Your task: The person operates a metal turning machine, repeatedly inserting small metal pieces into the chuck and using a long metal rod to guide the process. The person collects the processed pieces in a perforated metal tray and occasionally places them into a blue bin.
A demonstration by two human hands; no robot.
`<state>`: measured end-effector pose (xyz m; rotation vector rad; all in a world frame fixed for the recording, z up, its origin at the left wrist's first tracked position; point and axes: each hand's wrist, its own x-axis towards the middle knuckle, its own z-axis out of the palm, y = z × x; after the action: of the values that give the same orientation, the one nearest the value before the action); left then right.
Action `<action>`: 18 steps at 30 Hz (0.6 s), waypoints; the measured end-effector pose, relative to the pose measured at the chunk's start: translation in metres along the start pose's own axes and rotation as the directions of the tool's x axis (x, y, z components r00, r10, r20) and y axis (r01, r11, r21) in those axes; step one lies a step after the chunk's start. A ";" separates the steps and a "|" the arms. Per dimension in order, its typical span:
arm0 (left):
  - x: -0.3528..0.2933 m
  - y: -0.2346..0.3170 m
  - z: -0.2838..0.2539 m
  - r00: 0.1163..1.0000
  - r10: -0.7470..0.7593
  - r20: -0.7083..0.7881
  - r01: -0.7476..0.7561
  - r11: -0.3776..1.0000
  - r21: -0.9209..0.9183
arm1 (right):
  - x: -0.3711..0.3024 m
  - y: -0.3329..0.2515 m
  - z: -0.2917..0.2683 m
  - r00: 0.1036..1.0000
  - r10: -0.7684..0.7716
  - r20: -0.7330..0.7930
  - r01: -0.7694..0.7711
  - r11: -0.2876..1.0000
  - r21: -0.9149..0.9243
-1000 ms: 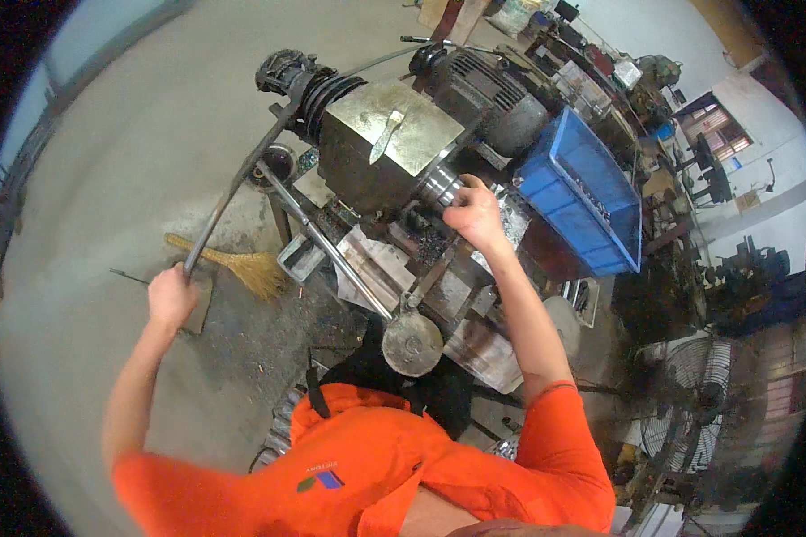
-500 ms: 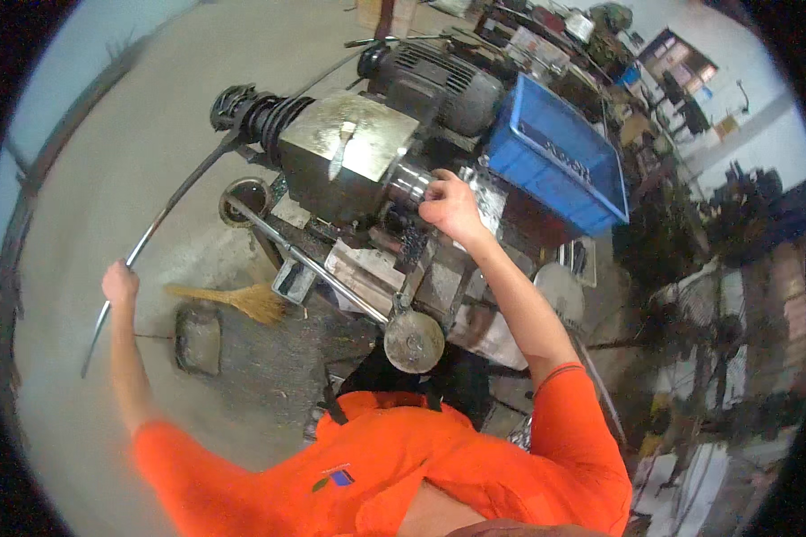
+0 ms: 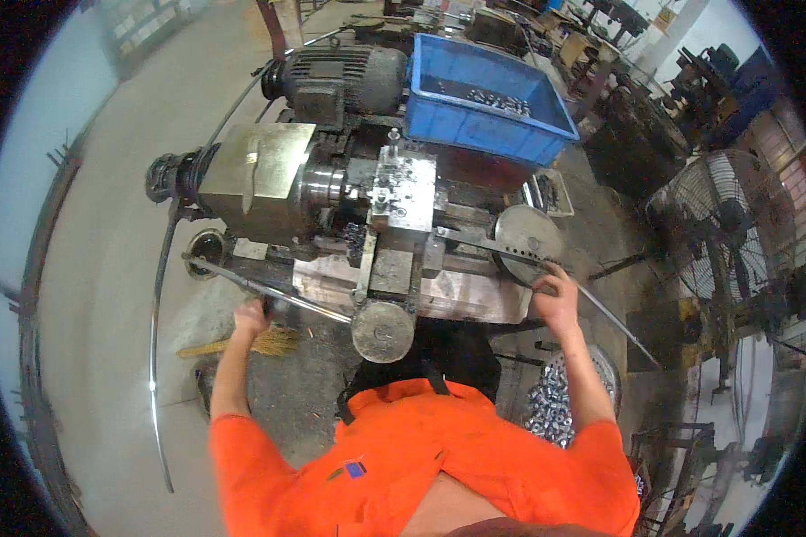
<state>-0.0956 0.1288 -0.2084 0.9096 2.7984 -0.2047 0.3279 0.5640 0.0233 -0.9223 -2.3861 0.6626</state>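
Note:
A lathe lies in front of me, with its headstock (image 3: 264, 174) at the left, a shiny spindle nose (image 3: 322, 185) and a bright steel tool block (image 3: 405, 197). My right hand (image 3: 557, 304) is closed at a flat lever with holes (image 3: 488, 243), beside a round disc (image 3: 528, 234). My left hand (image 3: 251, 320) has its fingers curled, just below a steel handle bar (image 3: 287, 300); what it holds, if anything, is hidden. Further left, a long thin rod (image 3: 153, 358) stretches from the headstock toward me. A brush (image 3: 250, 174) rests on the headstock.
Behind the lathe stand a motor (image 3: 345, 80) and a blue crate (image 3: 493, 116) holding small metal parts. A straw broom (image 3: 273, 342) lies on the floor at left. To the right are a basin of metal parts (image 3: 551, 403) and a large fan (image 3: 712, 219).
My left hand has let go of the long rod and moved right, near the handle bar. My right hand has left the spindle and come to the flat lever. The view has shifted right.

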 end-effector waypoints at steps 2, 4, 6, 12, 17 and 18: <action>0.010 0.001 -0.032 0.994 0.071 0.081 -0.083 0.984 0.156 | -0.013 0.034 -0.022 0.999 0.034 -0.007 -0.035 0.996 -0.077; 0.013 -0.001 -0.039 0.988 0.068 0.139 -0.099 0.967 0.235 | -0.016 0.073 -0.040 0.998 0.058 -0.028 -0.062 0.983 -0.171; 0.012 -0.011 -0.032 0.993 0.063 0.097 -0.081 0.976 0.204 | -0.020 0.108 -0.048 0.975 0.183 -0.126 -0.208 0.950 -0.234; -0.027 -0.033 -0.087 0.983 -0.182 -0.012 0.165 0.916 -0.365 | -0.041 0.225 -0.086 0.859 0.505 -0.083 -0.429 0.622 -0.655; -0.021 -0.031 -0.123 0.909 -0.406 -0.096 0.038 0.310 -0.950 | -0.070 0.271 -0.087 0.840 0.504 -0.200 -0.469 0.489 -0.735; -0.023 -0.027 -0.131 0.907 -0.416 -0.071 0.041 0.256 -0.966 | -0.078 0.267 -0.079 0.830 0.510 -0.227 -0.498 0.493 -0.714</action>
<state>-0.1112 0.1186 -0.0738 0.1586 2.4714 1.5988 0.5512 0.7033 -0.0956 -2.0359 -2.3879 -0.2360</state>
